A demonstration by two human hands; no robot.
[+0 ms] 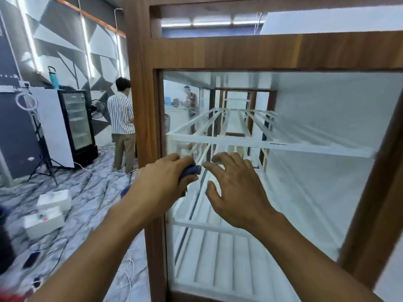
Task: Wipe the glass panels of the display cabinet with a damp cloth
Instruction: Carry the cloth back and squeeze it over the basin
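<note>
Blue cloth [190, 171] gripped in left hand [162, 182], beside right hand [234, 192].

To my left the wall [65, 40] is patterned in grey and white angular shapes, with bright light strips [29, 35] running up it. A black glass-door fridge [77, 120] stands against it, a teal bottle [53, 76] at its top's left edge. White boxes [53, 200] and cables [98, 172] lie on the grey-veined marble floor [91, 192].
</note>
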